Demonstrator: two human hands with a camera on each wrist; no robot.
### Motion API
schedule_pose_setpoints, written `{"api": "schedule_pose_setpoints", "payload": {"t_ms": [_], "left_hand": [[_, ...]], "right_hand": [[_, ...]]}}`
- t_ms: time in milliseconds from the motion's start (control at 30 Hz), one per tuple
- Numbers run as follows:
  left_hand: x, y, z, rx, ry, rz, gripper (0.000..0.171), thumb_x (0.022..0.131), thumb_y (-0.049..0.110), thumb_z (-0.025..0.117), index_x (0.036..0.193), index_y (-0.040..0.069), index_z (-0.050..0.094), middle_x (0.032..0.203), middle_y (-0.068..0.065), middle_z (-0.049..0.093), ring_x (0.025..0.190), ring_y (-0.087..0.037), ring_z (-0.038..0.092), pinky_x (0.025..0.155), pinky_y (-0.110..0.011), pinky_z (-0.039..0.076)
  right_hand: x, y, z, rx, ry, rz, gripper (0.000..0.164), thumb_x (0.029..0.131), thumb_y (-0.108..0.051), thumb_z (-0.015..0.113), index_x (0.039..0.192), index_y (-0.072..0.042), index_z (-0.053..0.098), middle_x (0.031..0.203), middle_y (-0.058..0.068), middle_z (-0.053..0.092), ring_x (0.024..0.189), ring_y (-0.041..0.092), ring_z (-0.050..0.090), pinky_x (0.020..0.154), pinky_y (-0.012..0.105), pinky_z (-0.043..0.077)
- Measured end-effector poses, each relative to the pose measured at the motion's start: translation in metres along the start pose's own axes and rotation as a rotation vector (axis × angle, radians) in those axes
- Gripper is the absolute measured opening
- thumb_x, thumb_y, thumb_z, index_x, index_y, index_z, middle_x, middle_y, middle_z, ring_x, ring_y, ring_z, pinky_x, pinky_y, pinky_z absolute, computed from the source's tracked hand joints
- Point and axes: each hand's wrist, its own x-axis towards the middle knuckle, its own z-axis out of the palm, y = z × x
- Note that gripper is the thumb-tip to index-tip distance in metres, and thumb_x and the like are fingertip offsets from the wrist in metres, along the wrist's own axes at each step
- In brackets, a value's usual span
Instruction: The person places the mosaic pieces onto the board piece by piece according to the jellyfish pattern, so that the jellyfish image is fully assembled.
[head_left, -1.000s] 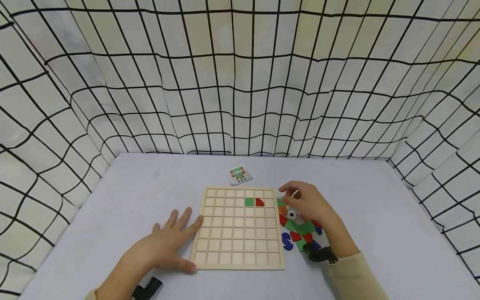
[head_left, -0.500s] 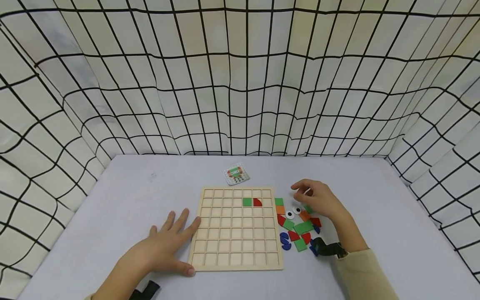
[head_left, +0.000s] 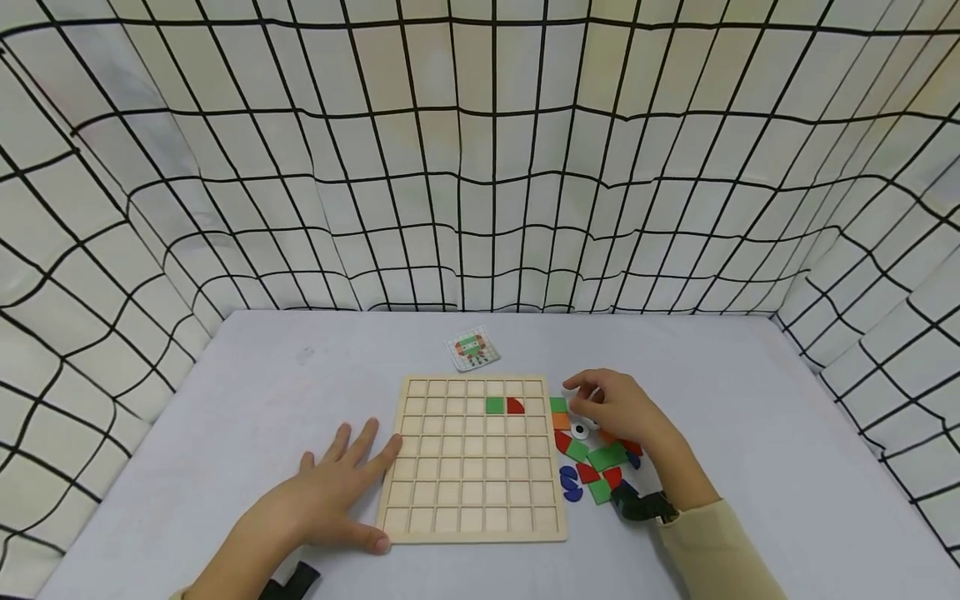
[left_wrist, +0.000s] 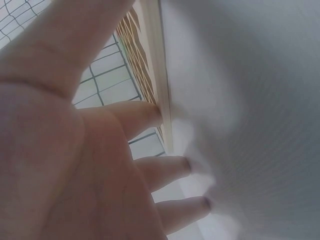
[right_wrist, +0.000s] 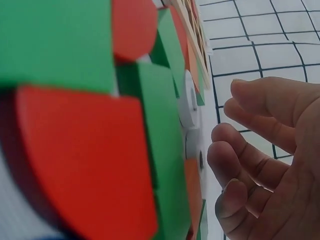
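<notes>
A wooden grid board (head_left: 450,471) lies flat, a green square (head_left: 494,405) and a red quarter-round piece (head_left: 515,406) set in its cells. My left hand (head_left: 330,496) is spread at the board's left side, thumb and index finger at its edge. Over the loose pieces at the right, my right hand (head_left: 618,406) hovers with bent fingers. The right wrist view shows nothing between those fingers (right_wrist: 270,105). Below it lie a white eye disc (head_left: 579,431), an orange piece (head_left: 561,421) and a green rectangle (head_left: 607,456); some pieces are hidden by the hand.
A small picture card (head_left: 473,348) lies behind the board on the white table (head_left: 300,375). Blue rounded pieces (head_left: 572,492) sit by the board's right edge. White sheeting with a black net (head_left: 480,167) surrounds the table at the back and sides.
My right hand first drew back to the right from near the board, then came left again over the pieces. My left hand keeps its place at the board. The head view shifted slightly.
</notes>
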Motion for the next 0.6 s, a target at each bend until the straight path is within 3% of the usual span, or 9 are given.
{"api": "schedule_pose_setpoints", "payload": {"t_ms": [233, 600], "left_hand": [[0.0007, -0.0001, -0.0001, -0.004, 0.001, -0.007, 0.125, 0.057, 0.071, 0.079, 0.159, 0.022, 0.027, 0.166, -0.022, 0.008, 0.147, -0.057, 0.004, 0.095, -0.086, 0.014], [0.0004, 0.0005, -0.0008, -0.018, 0.007, 0.004, 0.125, 0.057, 0.071, 0.079, 0.159, 0.022, 0.026, 0.166, -0.022, 0.006, 0.147, -0.057, 0.003, 0.095, -0.086, 0.013]], "right_hand": [[0.0004, -0.0036, 0.0057, -0.003, -0.016, -0.019, 0.030, 0.092, -0.023, 0.068, 0.121, -0.016, 0.069, 0.097, 0.001, 0.063, 0.083, 0.018, 0.057, 0.061, 0.031, 0.051], [-0.0007, -0.0068, 0.0093, -0.097, -0.005, -0.062, 0.029, 0.091, -0.023, 0.070, 0.120, -0.015, 0.070, 0.097, 0.000, 0.064, 0.082, 0.017, 0.056, 0.066, 0.030, 0.050]]}}
